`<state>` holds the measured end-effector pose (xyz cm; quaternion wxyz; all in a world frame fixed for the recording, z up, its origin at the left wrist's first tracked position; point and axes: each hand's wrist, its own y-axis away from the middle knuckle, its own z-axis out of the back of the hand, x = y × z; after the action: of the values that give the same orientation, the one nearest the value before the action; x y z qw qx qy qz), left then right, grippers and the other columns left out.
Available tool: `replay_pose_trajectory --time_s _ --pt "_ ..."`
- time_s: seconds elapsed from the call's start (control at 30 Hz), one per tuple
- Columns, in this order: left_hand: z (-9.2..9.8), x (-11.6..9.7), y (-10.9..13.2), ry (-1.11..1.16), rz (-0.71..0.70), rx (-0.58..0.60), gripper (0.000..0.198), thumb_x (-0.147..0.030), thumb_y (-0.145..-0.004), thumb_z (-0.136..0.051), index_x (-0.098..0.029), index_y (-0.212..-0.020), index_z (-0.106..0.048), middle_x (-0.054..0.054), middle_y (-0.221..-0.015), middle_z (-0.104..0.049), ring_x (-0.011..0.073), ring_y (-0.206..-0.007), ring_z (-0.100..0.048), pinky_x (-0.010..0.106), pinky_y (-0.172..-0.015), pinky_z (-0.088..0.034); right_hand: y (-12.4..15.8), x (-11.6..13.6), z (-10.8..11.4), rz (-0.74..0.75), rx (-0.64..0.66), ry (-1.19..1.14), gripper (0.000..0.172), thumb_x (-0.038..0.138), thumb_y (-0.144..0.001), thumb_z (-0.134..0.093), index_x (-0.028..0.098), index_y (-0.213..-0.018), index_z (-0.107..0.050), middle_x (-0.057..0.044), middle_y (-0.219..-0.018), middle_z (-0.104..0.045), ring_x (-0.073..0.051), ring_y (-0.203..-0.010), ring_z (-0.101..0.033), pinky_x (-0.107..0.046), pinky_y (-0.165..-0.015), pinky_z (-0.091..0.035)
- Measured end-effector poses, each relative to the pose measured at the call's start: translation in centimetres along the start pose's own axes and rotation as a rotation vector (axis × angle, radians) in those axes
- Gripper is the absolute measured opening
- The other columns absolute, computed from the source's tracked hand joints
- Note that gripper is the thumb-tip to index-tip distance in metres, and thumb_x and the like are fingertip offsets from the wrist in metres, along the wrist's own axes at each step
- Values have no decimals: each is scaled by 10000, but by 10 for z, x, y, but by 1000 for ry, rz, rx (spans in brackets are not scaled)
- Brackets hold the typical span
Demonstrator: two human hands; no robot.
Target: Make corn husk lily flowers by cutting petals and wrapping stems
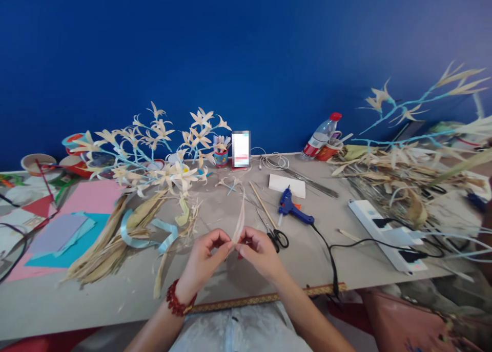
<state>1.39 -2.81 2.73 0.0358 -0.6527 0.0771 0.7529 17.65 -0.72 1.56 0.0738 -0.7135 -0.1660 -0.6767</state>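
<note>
Between my hands, near the front of the table, a pale strip of dried husk (240, 219) stands up with its thin end pointing away from me. My left hand (212, 249) pinches its lower end between thumb and finger. From the other side my right hand (257, 248) pinches the same end, the fingertips of both hands almost touching. A bit of red shows just under the fingers; I cannot make out what it is. Right of my right hand lie black-handled scissors (280, 239), a wooden stick (263, 203) and a blue glue gun (292, 207).
White husk flowers on blue stems (154, 162) spread at the left rear. Dried husks (100, 249), blue ribbon (167, 234) and coloured paper (69, 244) lie left. A phone (241, 149) stands by the wall. Rightward are a bottle (321, 137) and a corded power strip (380, 234).
</note>
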Motion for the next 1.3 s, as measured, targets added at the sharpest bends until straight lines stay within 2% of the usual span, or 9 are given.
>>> replay_pose_trajectory --time_s 0.57,0.87,0.97,1.1,1.23,1.3 --pt "-1 7 0 -10 19 -43 173 -297 -844 -557 -173 -724 -559 -18 -653 -511 113 -606 -443 207 -548 -331 -2 -2 -2 -15 -31 75 43 185 -688 -559 190 -653 -533 45 -544 -493 -113 -514 -462 -220 -484 -325" --pt "4 7 4 -10 29 -65 173 -271 -858 -531 -170 -718 -542 -19 -658 -514 116 -630 -458 213 -591 -355 -5 -4 2 -26 -59 -24 29 169 -684 -554 188 -664 -552 57 -547 -499 -98 -507 -482 -207 -499 -365" --pt "12 9 4 -22 36 -67 175 -282 -858 -533 -170 -723 -543 -19 -667 -506 119 -644 -451 220 -613 -362 -6 0 19 7 -177 -65 45 193 -693 -600 193 -656 -574 49 -567 -514 -107 -523 -497 -219 -523 -410" --pt "31 18 5 -29 76 -92 187 -302 -850 -550 -170 -717 -548 -23 -661 -497 120 -645 -440 222 -613 -352 -8 8 59 96 -468 -208 52 208 -699 -648 197 -688 -600 46 -568 -538 -102 -505 -492 -214 -502 -406" --pt "59 32 15 5 106 -224 193 -342 -849 -573 -179 -747 -559 -26 -683 -527 122 -677 -463 221 -650 -360 -4 15 97 311 -752 -473 97 193 -656 -677 191 -675 -582 52 -586 -553 -89 -507 -471 -207 -497 -417" --pt "73 35 22 31 112 -329 187 -350 -844 -589 -186 -758 -561 -31 -689 -540 119 -684 -469 214 -661 -362 0 13 105 365 -822 -509 117 192 -652 -685 195 -684 -573 52 -608 -565 -92 -520 -477 -210 -503 -424"
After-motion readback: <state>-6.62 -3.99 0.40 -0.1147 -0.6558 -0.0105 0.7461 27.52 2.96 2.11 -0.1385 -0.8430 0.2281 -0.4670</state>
